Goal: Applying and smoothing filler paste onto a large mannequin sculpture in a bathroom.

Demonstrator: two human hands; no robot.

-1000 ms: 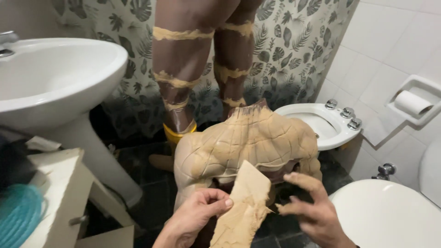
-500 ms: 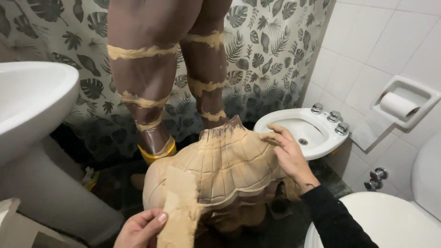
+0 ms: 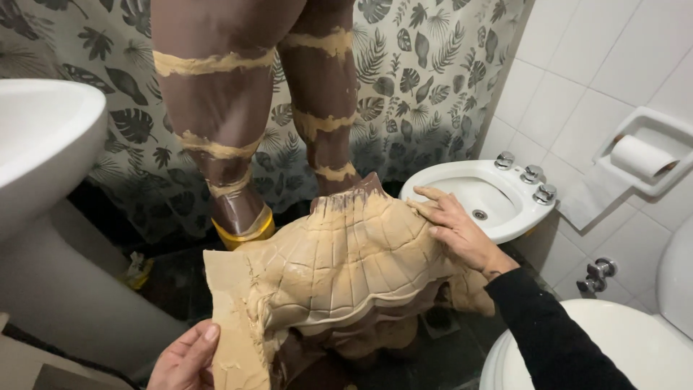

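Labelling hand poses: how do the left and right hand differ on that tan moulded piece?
The left hand is at the bottom edge of the view, fingers curled against the loose flap hanging off the tan moulded piece; the right hand lies flat, fingers spread, on its upper right side next to the bidet. The right arm shows a black sleeve; the left shows no sleeve. Both are bare and touch the same piece.

tan ribbed shell (image 3: pixel 346 260), leaf-print grey curtain (image 3: pixel 426 79)
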